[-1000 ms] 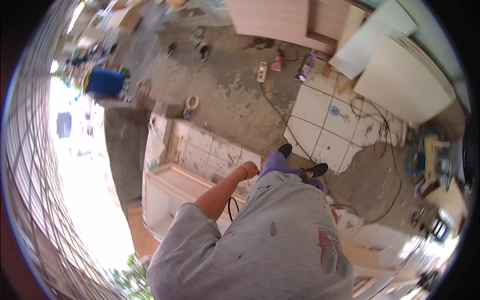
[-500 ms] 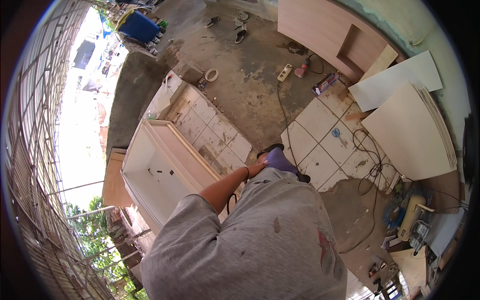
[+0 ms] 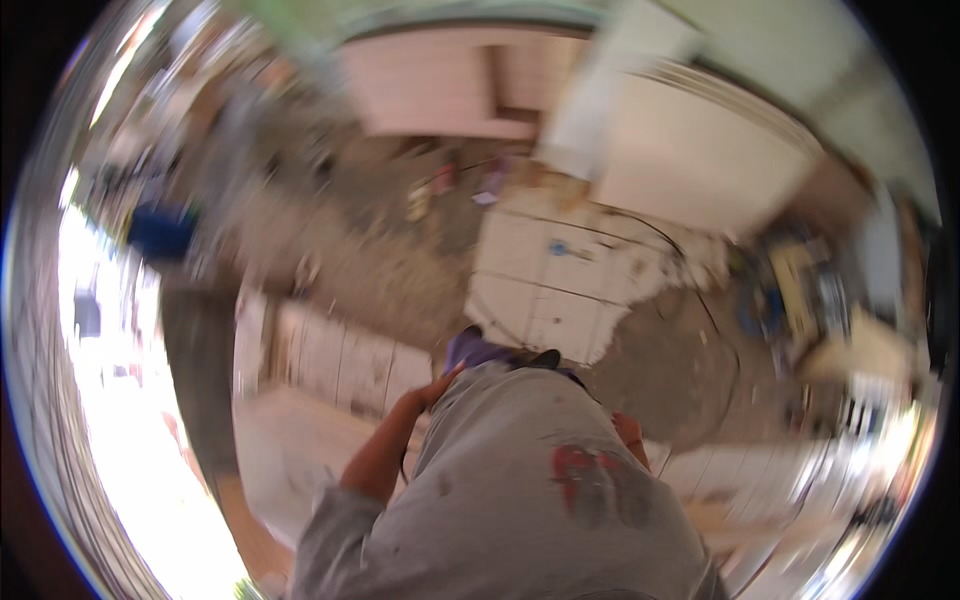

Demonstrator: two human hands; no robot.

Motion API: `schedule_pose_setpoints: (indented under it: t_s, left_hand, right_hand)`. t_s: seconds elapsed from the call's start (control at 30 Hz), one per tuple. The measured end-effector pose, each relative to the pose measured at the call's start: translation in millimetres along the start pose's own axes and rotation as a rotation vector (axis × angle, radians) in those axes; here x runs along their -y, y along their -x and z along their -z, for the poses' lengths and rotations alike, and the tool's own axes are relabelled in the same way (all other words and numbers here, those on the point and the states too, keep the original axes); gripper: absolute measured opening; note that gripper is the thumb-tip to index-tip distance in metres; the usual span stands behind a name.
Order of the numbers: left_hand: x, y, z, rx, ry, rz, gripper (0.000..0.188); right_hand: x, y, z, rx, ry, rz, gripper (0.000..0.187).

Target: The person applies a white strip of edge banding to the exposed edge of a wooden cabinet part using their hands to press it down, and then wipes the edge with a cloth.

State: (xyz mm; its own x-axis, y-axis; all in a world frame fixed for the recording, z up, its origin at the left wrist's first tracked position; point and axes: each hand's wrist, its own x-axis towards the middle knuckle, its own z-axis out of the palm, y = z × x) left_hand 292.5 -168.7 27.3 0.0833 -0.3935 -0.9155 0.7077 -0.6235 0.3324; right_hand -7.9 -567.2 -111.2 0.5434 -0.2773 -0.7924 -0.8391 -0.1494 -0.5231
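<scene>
My left hand [image 3: 442, 385] hangs at my left side, beside the purple shorts [image 3: 476, 349] and the hem of my grey shirt [image 3: 520, 450]. Its fingers are smeared by motion, and I make out nothing held in it. At my right side, my right hand [image 3: 627, 430] shows in part past the shirt; its fingers are too blurred to read. Left of my left arm lies a whitish open cabinet box [image 3: 290, 440], the nearest large object to that hand.
Pale boards [image 3: 700, 150] lean on the wall at the far right, next to a pinkish panel [image 3: 430, 85] with a rectangular recess. A dark cable [image 3: 715, 325] crosses the floor on the right. Tools [image 3: 795, 290] lie at the right; a blue bin [image 3: 162, 230] stands far left.
My view has swung to the right, so the boards and panel sit further left and the picture is blurred. My right hand has come into sight. My left hand remains by the shorts.
</scene>
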Motion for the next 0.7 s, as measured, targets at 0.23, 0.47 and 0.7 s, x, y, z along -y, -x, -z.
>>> schedule_pose_setpoints:
  t_s: [0.23, 0.47, 0.7]
  left_hand:
    - [0, -66, 28, -0.109, -0.329, 0.107, 0.097]
    - [-82, -93, 21, -0.14, -0.788, 0.03, 0.097]
    - [-178, -153, 11, -0.039, -1.101, 0.015, 0.096]
  right_hand:
    - [-68, 37, -61, -0.028, -0.265, -0.218, 0.024]
    - [-31, 100, -119, -0.311, -0.683, -0.406, 0.033]
    - [4, 106, -135, -0.403, -1.095, -0.735, 0.033]
